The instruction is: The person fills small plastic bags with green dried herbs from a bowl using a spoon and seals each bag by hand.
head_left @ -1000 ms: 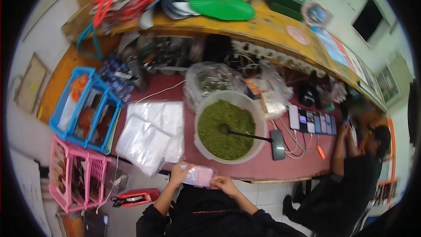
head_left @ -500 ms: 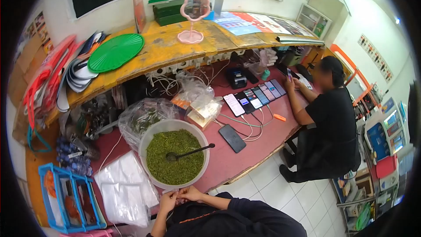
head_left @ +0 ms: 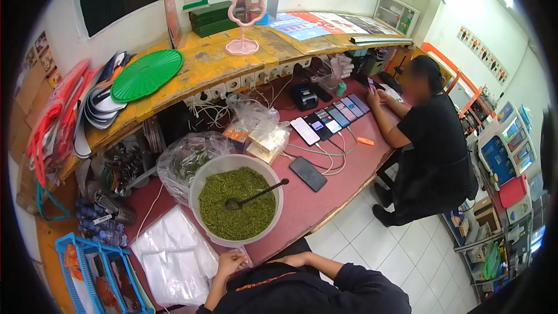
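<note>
The small clear bag (head_left: 243, 255) lies at the fingertips of the left hand (head_left: 231, 262), pinched in its nearly closed fingers, at the table's (head_left: 305, 209) front edge. The tub (head_left: 278, 212) of green shreds stands just beyond, the stacked bags (head_left: 168, 256) to its left. Half a second ago both hands met at the bag; now the right hand (head_left: 297, 260) is apart, over the lap, its finger opening unclear.

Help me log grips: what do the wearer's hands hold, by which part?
The left hand appears to pinch a clear plastic bag by its edge; whether the right hand holds anything cannot be told.
</note>
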Motion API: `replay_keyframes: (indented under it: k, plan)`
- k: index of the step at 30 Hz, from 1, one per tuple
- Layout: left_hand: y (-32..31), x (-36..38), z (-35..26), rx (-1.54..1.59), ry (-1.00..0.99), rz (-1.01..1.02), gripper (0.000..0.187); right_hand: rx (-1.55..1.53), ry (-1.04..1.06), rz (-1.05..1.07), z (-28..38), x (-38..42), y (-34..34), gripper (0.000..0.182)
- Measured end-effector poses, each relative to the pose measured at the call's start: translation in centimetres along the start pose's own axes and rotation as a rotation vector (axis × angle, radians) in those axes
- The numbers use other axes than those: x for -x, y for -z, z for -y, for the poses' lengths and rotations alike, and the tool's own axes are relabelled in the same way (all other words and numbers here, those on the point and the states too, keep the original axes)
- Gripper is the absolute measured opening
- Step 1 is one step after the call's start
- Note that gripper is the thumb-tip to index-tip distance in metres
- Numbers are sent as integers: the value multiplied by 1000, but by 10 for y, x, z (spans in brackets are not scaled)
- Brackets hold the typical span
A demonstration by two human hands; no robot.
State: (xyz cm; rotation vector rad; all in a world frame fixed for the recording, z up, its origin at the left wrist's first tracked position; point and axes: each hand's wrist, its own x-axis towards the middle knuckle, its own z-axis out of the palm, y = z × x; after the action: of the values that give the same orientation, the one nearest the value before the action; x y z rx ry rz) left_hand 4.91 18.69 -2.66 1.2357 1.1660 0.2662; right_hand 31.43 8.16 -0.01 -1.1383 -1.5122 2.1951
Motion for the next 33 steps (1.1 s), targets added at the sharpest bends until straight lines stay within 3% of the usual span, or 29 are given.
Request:
replay_keyframes:
  k: [1, 2, 5, 7, 9, 13, 16, 18, 22, 28, 30, 31, 32, 33]
  plan:
    - [-1, -2, -1, -36, -29, 40, 16, -26, -38, 53, -7, -1, 11, 51]
    - [-1, -3, -3, -73, -58, 80, 17, 111, 83, 103, -13, 3, 24, 50]
    - [-10, 1, -22, 14, 8, 44, 17, 250, 75, 65, -9, -4, 42, 43]
    - [-13, -1, -23, 62, 28, 37, 17, -9, 121, -248, 6, -34, 30, 34]
    - [-19, -6, -16, 133, 60, 84, 18, 96, -26, -326, 45, -51, 11, 32]
    - [-19, -21, 16, 215, 88, 119, 20, 233, 70, -371, 5, -92, 12, 37]
    - [-18, -22, 20, 266, 69, 162, 21, 37, 196, -276, 1, -89, 11, 39]
    - [-16, -20, 15, 257, 73, 129, 20, 417, 141, -373, 9, -85, 7, 36]
    - [-16, -31, 21, 206, 16, 174, 19, 385, 180, -455, 1, -93, 7, 31]
    - [-22, -28, 14, -19, -189, 75, 21, 366, 163, -395, -21, -93, 16, 27]
    - [-20, -15, -7, -575, -416, -157, 26, 633, 152, -698, -28, -99, 13, 29]
    - [-22, -8, -20, -703, -312, -277, 29, 601, -3, -812, -28, -97, 14, 31]
    - [-20, -3, -27, -761, -402, -284, 31, 568, -163, -902, -17, -87, 22, 33]
    - [-25, 5, -38, -797, -344, -272, 32, 555, -50, -977, -13, -84, 22, 37]
